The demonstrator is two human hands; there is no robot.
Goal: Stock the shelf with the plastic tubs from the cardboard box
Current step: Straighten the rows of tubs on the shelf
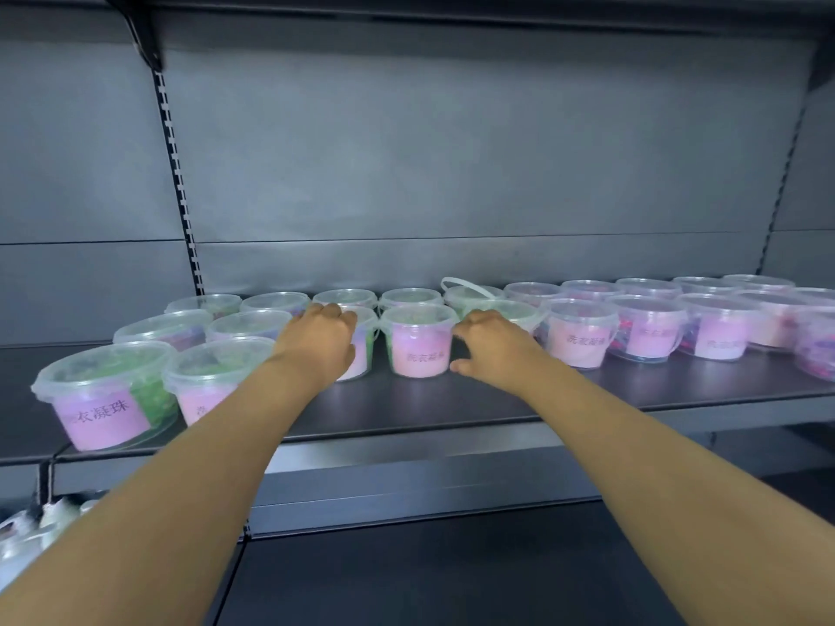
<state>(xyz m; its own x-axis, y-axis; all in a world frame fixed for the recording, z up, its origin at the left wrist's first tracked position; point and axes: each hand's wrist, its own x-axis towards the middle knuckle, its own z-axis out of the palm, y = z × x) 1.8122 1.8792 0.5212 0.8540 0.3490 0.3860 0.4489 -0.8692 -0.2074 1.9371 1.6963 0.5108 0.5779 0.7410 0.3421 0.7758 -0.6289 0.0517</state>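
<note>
Several clear plastic tubs with pink labels stand in rows on the dark shelf (pixel 452 408). My left hand (pixel 316 341) is curled over the lid of one tub (pixel 365 354) in the middle, and hides most of it. Right beside that one stands another tub (pixel 420 343) with green contents. My right hand (pixel 490 343) cups this tub's right side, thumb low at the front and fingers at the rim. Both tubs rest on the shelf. The cardboard box is out of view.
More tubs fill the shelf to the left (pixel 106 399) and right (pixel 580 334); one at the back has its white handle (pixel 465 286) raised. A bare strip of shelf runs along the front edge. Another shelf (pixel 452 576) lies below, with pale packages (pixel 36 530) at lower left.
</note>
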